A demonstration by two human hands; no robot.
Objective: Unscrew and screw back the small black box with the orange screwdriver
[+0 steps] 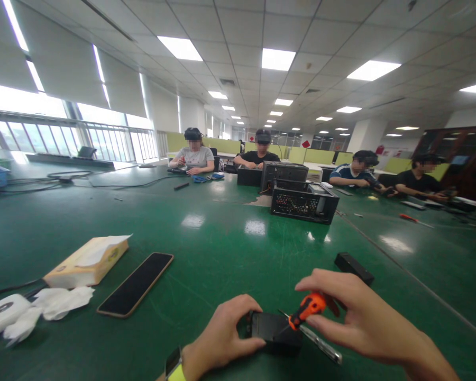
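My left hand [228, 330] grips the left end of a small black box [275, 330] lying on the green table, thumb in front and fingers behind. An orange and black screwdriver [307, 309] slants down to the top of that box, its handle between the thumb and fingers of my right hand [357, 315]. A slim, clear-handled metal tool [321, 344] lies on the table at the box's right side, partly hidden behind the box and the screwdriver. Just beyond my right hand rests a second black box-like piece [354, 268].
To the left lie a phone [137, 286], a tissue pack [89, 262], crumpled tissues [51, 307] and a white device [3, 315]. Open black computer cases [303, 203] stand farther back on the table [206, 238]. Several people sit around the far side. Another screwdriver [410, 217] lies at right.
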